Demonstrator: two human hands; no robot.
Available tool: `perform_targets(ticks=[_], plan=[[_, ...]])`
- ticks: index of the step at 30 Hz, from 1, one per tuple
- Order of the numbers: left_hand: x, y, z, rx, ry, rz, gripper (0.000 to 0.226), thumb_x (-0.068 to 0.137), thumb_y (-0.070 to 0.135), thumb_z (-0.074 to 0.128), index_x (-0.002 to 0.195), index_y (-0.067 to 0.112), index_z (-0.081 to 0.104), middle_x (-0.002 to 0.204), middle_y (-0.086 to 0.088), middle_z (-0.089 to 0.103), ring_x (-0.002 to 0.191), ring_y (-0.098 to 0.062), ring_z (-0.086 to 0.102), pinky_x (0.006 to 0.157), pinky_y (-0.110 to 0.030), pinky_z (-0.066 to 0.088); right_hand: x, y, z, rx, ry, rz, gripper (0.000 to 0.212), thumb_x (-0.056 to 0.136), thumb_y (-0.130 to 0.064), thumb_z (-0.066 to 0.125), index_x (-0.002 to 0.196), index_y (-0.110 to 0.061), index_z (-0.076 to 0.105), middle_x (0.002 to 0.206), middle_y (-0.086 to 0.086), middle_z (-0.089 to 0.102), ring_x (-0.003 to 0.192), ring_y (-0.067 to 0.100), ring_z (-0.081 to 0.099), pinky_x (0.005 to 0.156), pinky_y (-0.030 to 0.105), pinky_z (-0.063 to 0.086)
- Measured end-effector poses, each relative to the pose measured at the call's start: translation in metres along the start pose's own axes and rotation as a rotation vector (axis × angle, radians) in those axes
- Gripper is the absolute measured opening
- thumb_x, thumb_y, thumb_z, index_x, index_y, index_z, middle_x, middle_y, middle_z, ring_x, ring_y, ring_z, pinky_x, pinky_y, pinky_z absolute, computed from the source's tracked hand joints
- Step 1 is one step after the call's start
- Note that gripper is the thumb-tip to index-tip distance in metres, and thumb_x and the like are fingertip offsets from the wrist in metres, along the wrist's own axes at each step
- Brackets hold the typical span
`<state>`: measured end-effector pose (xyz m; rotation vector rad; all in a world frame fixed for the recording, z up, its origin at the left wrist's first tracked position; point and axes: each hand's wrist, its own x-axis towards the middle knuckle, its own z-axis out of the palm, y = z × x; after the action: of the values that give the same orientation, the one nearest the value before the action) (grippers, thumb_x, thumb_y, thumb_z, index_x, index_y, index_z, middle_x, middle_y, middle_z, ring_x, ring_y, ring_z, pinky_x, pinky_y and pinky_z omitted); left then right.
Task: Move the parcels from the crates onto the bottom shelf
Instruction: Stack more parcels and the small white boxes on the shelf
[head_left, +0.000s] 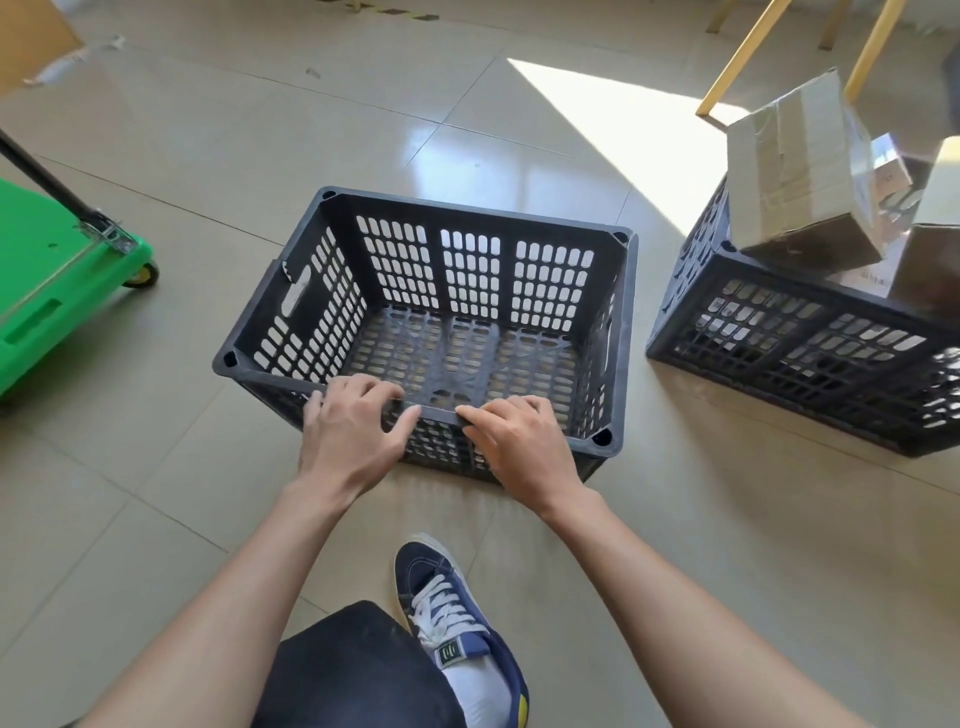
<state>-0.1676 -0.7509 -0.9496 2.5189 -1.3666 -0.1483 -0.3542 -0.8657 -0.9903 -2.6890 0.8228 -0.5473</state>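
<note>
Parcels (802, 171) are all over on the right, piled in the far crate (810, 353), heaped well above its rim. Biggest first: that crate is loaded and I judge it heavy, so I'd empty it piece by piece, not drag it. The near crate (431, 322), right in front of me, has nothing in it; I can see its slotted bottom through and through. It's stiff black plastic, light I'd guess, with handle slots in the end walls, and those are the best places to lift it.

My left hand (353, 436) and right hand (524, 447) both sit on its near rim, side by side, fingers curled over the edge and thumbs almost meeting along the rim. Both are gripping plastic, no parcel.

Top box: taped cardboard, tilted on one edge, so it could slide off. Rigid enough, I judge; the tape looks slick, so I'd take it by two opposite faces. A smaller one behind it looks glossy-wrapped; I can't tell more.

Room: open tile between the crates and behind the near one. Green cart (57, 280) on the left and yellow legs (737, 57) far right are the edges to mind. My shoe (441, 597) is just behind the near crate. No shelf in sight.
</note>
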Motion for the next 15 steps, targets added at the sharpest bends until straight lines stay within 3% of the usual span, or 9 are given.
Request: perform_targets(ticks=[4,7,11,15], plan=[[0.014,0.007,0.006,0.027,-0.046,0.013,0.041,0.096,0.055,0.054,0.121,0.027,0.069,0.123,0.002,0.066,0.124,-0.021,0.050,0.109,-0.058,0.035,0.021,0.011,0.001,-0.054,-0.030,-0.012,0.019,0.094,-0.037,0.065,0.107,-0.025,0.071,0.088,-0.002,0.071,0.084,0.025,0.063,0.085,0.043,0.046],[0.020,0.006,0.009,0.005,-0.060,-0.012,0.040,0.099,0.052,0.052,0.121,0.025,0.070,0.124,0.000,0.065,0.127,-0.022,0.048,0.112,-0.065,0.029,0.013,0.027,-0.004,-0.107,-0.024,-0.030,0.023,0.097,-0.041,0.055,0.105,-0.024,0.069,0.089,-0.003,0.071,0.086,0.024,0.062,0.090,0.044,0.043],[0.023,0.022,0.008,0.045,-0.056,-0.085,0.041,0.099,0.054,0.049,0.121,0.026,0.070,0.130,0.002,0.062,0.132,-0.022,0.046,0.116,-0.068,0.019,-0.007,0.048,-0.013,-0.132,0.044,-0.072,0.022,0.093,-0.034,0.063,0.110,-0.022,0.069,0.095,-0.005,0.071,0.096,0.023,0.060,0.096,0.049,0.042],[0.022,0.069,0.010,0.038,-0.071,-0.041,0.046,0.097,0.056,0.048,0.127,0.025,0.067,0.133,0.000,0.061,0.129,-0.025,0.048,0.111,-0.055,0.034,-0.027,0.065,-0.037,-0.112,0.114,-0.024,0.024,0.091,-0.035,0.061,0.107,-0.022,0.073,0.106,-0.004,0.070,0.107,0.024,0.058,0.097,0.050,0.041]])
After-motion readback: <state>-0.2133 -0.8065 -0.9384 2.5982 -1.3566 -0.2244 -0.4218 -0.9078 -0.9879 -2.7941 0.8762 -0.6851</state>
